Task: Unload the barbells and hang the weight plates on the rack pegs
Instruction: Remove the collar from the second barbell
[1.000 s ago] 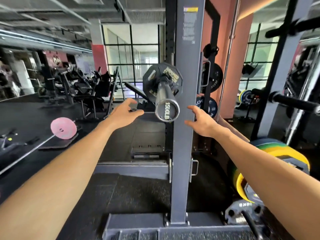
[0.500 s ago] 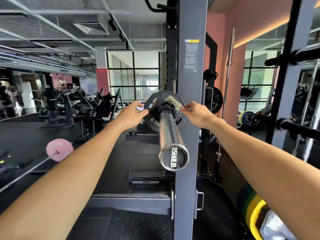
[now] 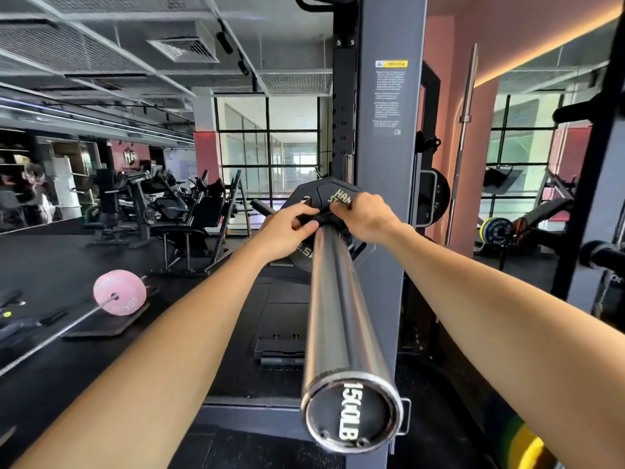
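Black plate on barbell sleeve

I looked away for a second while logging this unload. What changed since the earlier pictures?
Both hands reached forward from either side of the barbell sleeve and closed in: the left hand and right hand now pinch the black collar in front of the small black plate. The plate stays on the sleeve; the pink plate is unmoved.

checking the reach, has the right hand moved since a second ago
Yes. The right hand has moved from beside the sleeve end, forward along the barbell sleeve, and now its fingers grip the collar area at the black plate.
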Demonstrator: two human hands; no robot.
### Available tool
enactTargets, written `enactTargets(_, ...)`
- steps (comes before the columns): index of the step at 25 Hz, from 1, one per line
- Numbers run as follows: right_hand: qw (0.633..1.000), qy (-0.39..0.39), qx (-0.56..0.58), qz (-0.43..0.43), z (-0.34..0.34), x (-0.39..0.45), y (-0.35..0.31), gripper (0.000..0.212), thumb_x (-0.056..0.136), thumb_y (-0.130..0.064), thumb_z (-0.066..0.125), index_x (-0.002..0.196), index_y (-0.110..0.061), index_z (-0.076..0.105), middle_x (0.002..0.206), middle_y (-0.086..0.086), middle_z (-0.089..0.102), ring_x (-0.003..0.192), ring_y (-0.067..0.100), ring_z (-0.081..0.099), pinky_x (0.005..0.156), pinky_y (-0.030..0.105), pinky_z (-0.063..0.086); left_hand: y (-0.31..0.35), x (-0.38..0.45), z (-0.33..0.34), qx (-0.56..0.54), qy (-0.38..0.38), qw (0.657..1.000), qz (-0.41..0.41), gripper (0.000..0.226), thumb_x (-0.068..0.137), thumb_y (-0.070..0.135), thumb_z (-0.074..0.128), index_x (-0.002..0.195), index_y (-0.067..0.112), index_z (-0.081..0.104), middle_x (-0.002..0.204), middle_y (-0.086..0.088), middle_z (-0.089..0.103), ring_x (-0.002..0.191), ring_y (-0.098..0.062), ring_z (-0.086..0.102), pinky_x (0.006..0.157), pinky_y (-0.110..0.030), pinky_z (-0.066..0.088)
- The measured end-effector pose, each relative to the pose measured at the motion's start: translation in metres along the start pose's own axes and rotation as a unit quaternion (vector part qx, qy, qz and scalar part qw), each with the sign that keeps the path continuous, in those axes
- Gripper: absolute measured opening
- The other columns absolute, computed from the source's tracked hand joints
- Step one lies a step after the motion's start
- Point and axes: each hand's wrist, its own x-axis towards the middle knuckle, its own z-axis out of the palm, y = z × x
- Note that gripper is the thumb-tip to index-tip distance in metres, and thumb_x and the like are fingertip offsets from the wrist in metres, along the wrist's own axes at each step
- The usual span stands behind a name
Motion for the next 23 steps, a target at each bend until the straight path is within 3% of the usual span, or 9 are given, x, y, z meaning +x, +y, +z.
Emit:
enactTargets(3,0.998,0.004,-0.058,-0.007,0.001,0.001,0.003,0.024,0.094,-0.019,0.039,0.082,-0.002,0.05,0.073,0.007,0.045,0.067,0.03,0.045,0.064,0.032,0.038,0.002,0.0,0.003,-0.029,0.008,1.0,0.003,0.026,0.097,0.03,0.055,0.123,0.032,0.058,0.101,-0.002,0.063,0.088,-0.021,0.066,0.079,-0.04,0.059)
enactTargets(6,0.999,-0.017,-0.012,0.038,0.003,-0.006,0.014,0.025,0.081,0.003,0.034,0.061,-0.004,0.046,0.079,0.014,0.064,0.068,0.03,0.06,0.071,0.029,0.053,0.008,-0.003,0.005,-0.033,0.019,0.999,0.0,0.015,0.098,0.025,0.053,0.112,0.026,0.058,0.108,-0.003,0.065,0.086,-0.017,0.066,0.069,-0.021,0.056)
enactTargets(8,0.996,-0.032,0.062,0.056,0.007,-0.007,0.019,0.031,0.081,0.003,0.031,0.066,0.0,0.058,0.085,0.02,0.07,0.078,0.034,0.068,0.078,0.039,0.058,0.013,-0.009,0.006,-0.041,0.028,0.999,-0.001,0.008,0.098,0.024,0.053,0.105,0.026,0.055,0.114,-0.001,0.063,0.095,-0.022,0.065,0.081,-0.031,0.056)
enactTargets(10,0.982,-0.02,0.165,0.093,0.007,-0.012,0.018,0.032,0.085,-0.003,0.032,0.088,0.008,0.061,0.089,0.025,0.069,0.078,0.038,0.07,0.075,0.046,0.06,0.02,-0.016,0.005,-0.051,0.024,0.998,-0.013,0.007,0.099,0.025,0.051,0.105,0.023,0.054,0.116,-0.001,0.062,0.097,-0.025,0.064,0.088,-0.043,0.054)
enactTargets(12,0.967,-0.021,0.225,0.12,0.005,-0.028,0.014,0.033,0.087,-0.008,0.031,0.092,0.007,0.06,0.089,0.024,0.07,0.071,0.035,0.072,0.068,0.044,0.061,0.028,-0.026,0.003,-0.067,0.012,0.997,-0.032,0.009,0.1,0.024,0.049,0.106,0.019,0.052,0.119,-0.003,0.061,0.08,-0.021,0.064,0.078,-0.035,0.057)
enactTargets(14,0.961,-0.046,0.236,0.134,0.003,-0.047,0.012,0.035,0.089,-0.006,0.03,0.079,0.004,0.062,0.084,0.022,0.072,0.072,0.033,0.072,0.068,0.041,0.061,0.038,-0.039,-0.001,-0.084,0.001,0.996,-0.04,0.008,0.101,0.022,0.047,0.105,0.015,0.048,0.122,-0.006,0.06,0.064,-0.015,0.059,0.055,-0.022,0.053)
enactTargets(17,0.964,-0.068,0.22,0.134,-0.003,-0.077,0.008,0.033,0.091,-0.004,0.03,0.09,0.004,0.062,0.083,0.023,0.071,0.077,0.037,0.071,0.074,0.045,0.06,0.053,-0.061,-0.007,-0.097,-0.01,0.994,-0.038,0.013,0.102,0.018,0.045,0.111,0.009,0.047,0.125,-0.01,0.054,0.067,-0.011,0.054,0.041,-0.011,0.044)
enactTargets(20,0.977,-0.059,0.174,0.112,-0.015,-0.105,0.004,0.031,0.093,-0.006,0.032,0.106,0.005,0.058,0.09,0.021,0.067,0.078,0.036,0.067,0.08,0.047,0.058,0.063,-0.079,-0.015,-0.071,-0.005,0.997,-0.027,0.013,0.102,0.024,0.046,0.109,0.014,0.048,0.124,-0.006,0.055,0.091,-0.024,0.062,0.059,-0.031,0.059)
enactTargets(23,0.989,-0.044,0.123,0.072,-0.024,-0.128,0.002,0.034,0.092,0.0,0.032,0.111,0.004,0.06,0.103,0.024,0.065,0.085,0.036,0.062,0.077,0.038,0.053,0.074,-0.099,-0.024,-0.054,-0.017,0.998,-0.023,0.005,0.101,0.026,0.046,0.097,0.023,0.048,0.126,-0.003,0.057,0.104,-0.031,0.063,0.082,-0.047,0.057)
